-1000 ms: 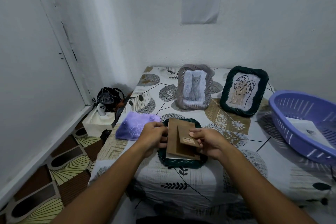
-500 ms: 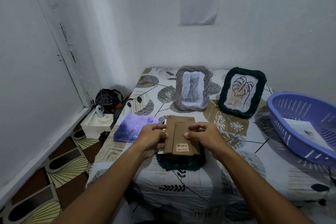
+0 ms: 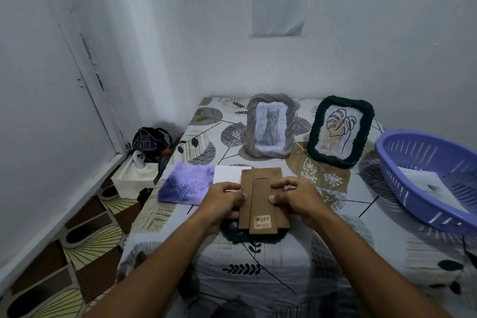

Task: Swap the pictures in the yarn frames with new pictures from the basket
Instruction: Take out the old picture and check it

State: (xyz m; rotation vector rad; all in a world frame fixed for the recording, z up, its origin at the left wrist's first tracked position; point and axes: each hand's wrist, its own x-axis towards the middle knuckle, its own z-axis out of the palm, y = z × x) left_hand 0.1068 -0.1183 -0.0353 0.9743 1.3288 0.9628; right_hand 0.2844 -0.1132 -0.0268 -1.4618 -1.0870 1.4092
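On the leaf-print bench (image 3: 361, 253), a purple basket (image 3: 423, 204) with a paper picture (image 3: 426, 183) overhangs the right edge, while a grey cat frame (image 3: 271, 125) and a dark-green leaf frame (image 3: 340, 130) stand upright at the back and a purple cloth (image 3: 184, 184) lies left. At the near edge a dark-green yarn frame (image 3: 241, 236) lies face down under its brown backing board (image 3: 259, 199), a white sheet (image 3: 227, 174) showing at the board's left. The left hand (image 3: 222, 201) grips the board's left edge with curled fingers; the right hand (image 3: 296, 197) presses its fingers on the stand flap.

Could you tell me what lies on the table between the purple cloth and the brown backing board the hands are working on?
In the head view, a white sheet lies between the purple cloth and the brown backing board, with the left hand over its near edge.
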